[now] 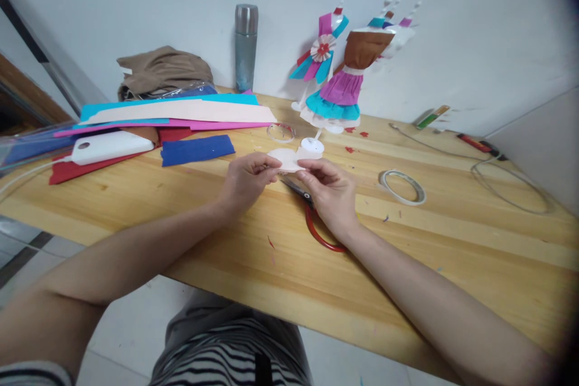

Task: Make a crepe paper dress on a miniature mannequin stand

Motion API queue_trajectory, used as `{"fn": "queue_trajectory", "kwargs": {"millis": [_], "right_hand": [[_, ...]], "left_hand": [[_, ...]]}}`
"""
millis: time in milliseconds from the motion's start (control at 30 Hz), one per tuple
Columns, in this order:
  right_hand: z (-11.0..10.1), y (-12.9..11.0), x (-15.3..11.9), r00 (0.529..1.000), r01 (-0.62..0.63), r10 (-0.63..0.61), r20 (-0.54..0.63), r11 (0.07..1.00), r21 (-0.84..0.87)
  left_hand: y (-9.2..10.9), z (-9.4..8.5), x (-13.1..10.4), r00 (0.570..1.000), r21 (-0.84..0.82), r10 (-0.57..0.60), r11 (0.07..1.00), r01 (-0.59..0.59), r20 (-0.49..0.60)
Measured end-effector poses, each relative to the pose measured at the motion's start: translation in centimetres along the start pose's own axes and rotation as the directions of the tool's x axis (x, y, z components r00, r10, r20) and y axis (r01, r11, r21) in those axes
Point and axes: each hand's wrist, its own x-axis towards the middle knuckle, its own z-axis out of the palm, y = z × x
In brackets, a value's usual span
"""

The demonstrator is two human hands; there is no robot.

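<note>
Between my two hands is a small pale pink piece of paper (288, 160) with a rounded outline, held just above the table. My left hand (248, 184) pinches its left edge between thumb and fingers. On the other side, my right hand (332, 196) pinches the right part in the same way. Below them on the table lies a pair of scissors (326, 243) with red handles, partly hidden by my right hand and wrist. Just behind the paper stands the round white base (312, 145) of a small dress form.
Dress forms in coloured paper, one with a tiered skirt (337, 93), stand at the back near a flask (246, 48). Left lie stacked paper sheets (181, 111), a blue strip (198, 150) and a white power strip (113, 147). Tape rolls (402, 187) and a cable (511, 175) lie right.
</note>
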Motion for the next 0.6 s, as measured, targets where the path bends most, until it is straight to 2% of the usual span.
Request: {"fn": "queue_trajectory", "kwargs": {"millis": [267,600], "right_hand": [[0.18,-0.22,-0.12,1.000,-0.014,0.014,0.000,0.999,-0.042],[0.35,0.17,0.05,0.997,-0.080,0.080,-0.015,0.997,0.014]], "left_hand": [[-0.03,-0.07,-0.04,0.999,0.044,0.041,0.998,-0.041,0.005],[0.31,0.07,0.10,0.995,0.028,-0.098,0.995,0.098,-0.019]]}}
